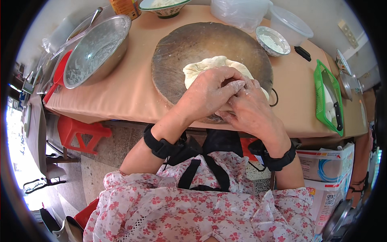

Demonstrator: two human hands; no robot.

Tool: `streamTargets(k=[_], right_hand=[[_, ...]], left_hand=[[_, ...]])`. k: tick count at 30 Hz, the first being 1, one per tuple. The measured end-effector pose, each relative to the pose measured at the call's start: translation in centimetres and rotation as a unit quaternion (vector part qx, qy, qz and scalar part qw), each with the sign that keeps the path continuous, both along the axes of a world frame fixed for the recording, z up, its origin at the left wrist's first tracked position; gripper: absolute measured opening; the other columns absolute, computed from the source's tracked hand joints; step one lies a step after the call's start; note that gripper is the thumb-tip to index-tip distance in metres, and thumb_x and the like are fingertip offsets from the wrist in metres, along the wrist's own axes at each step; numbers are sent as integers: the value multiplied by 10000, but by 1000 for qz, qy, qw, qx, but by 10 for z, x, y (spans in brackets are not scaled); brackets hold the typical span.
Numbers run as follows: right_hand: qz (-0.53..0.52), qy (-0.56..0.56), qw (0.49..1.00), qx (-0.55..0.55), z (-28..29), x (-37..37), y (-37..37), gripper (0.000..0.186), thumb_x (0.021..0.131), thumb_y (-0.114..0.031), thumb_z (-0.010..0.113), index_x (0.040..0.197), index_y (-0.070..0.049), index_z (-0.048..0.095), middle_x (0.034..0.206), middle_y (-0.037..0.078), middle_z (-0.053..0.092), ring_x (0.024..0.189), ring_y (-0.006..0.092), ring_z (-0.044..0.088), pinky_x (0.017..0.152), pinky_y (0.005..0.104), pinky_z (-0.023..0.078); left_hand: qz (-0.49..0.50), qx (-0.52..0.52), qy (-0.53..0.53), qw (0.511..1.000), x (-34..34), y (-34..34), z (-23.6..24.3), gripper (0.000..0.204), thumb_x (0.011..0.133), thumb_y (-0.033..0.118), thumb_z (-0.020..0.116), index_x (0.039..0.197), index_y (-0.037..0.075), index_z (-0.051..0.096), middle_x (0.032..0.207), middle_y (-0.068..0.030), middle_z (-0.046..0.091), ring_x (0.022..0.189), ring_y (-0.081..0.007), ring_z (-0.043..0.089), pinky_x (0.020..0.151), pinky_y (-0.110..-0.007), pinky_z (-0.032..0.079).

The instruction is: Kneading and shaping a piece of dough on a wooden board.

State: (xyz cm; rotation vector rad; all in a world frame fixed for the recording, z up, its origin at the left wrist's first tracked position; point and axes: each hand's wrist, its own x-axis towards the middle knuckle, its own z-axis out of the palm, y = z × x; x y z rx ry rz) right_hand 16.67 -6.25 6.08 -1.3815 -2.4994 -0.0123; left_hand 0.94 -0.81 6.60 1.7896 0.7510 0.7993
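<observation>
A pale, lumpy piece of dough [207,64] lies on a round wooden board [177,44]. My hands meet over its near side and hide much of it. My left hand [211,90] has its fingers bent over toward the right one, the floury thumb resting against the right hand's fingers. My right hand [254,109] is curled beneath and beside it, its thumb pointing left near the board's front edge. The fingertips of both hands are hidden, so whether they pinch dough or only each other cannot be told. Black bands circle both wrists.
Left of the board stands a floury metal bowl [117,60] beside a red-handled tool [60,74]. Behind are a green-rimmed bowl [165,10] and clear plastic tubs [290,26]. A small bowl of flour [273,41] and a green basket holding a knife [321,94] sit right.
</observation>
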Motion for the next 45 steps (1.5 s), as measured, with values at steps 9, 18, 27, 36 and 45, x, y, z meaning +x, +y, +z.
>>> streamTargets(k=[9, 18, 27, 36, 45], right_hand=[[-8, -8, 1000, 16, 0, -1, -2, 378, 796, -319, 716, 1085, -76, 691, 1113, 176, 625, 1119, 393, 514, 971, 500, 386], [8, 11, 999, 49, 0, -2, 0, 311, 771, -265, 721, 1009, -65, 698, 1075, 138, 634, 1076, 355, 528, 921, 474, 403], [3, 9, 1000, -23, 6, -3, 2, 438, 727, -215, 737, 1120, -48, 639, 1206, 150, 598, 1205, 346, 485, 992, 495, 383], [22, 32, 993, 112, -3, -5, 4, 445, 755, -206, 685, 1171, -64, 616, 1135, 105, 625, 1106, 317, 551, 975, 478, 395], [39, 32, 994, 102, -4, -4, 3, 504, 741, -190, 694, 1209, -26, 603, 1191, 153, 601, 1126, 338, 548, 949, 452, 439]], left_hand=[[24, 14, 24, 999, -2, 1, 1, 207, 920, 138, 606, 1035, -21, 673, 886, -32, 656, 792, -81, 574, 725, -252, 493], [-2, 23, 0, 1000, -2, 3, -5, 200, 931, 122, 587, 1050, -14, 673, 913, -36, 647, 808, -85, 575, 732, -246, 488], [-14, 40, -5, 999, -2, 0, -3, 149, 903, 92, 600, 1008, 3, 655, 972, -44, 607, 861, -112, 579, 759, -258, 481], [-7, 163, 20, 986, 12, 0, 2, 182, 878, 158, 624, 1006, 34, 658, 990, -91, 582, 929, -204, 586, 809, -319, 489], [-31, 201, 9, 979, 11, 2, -3, 211, 887, 177, 629, 1041, 44, 685, 1025, -114, 604, 997, -262, 590, 882, -363, 467]])
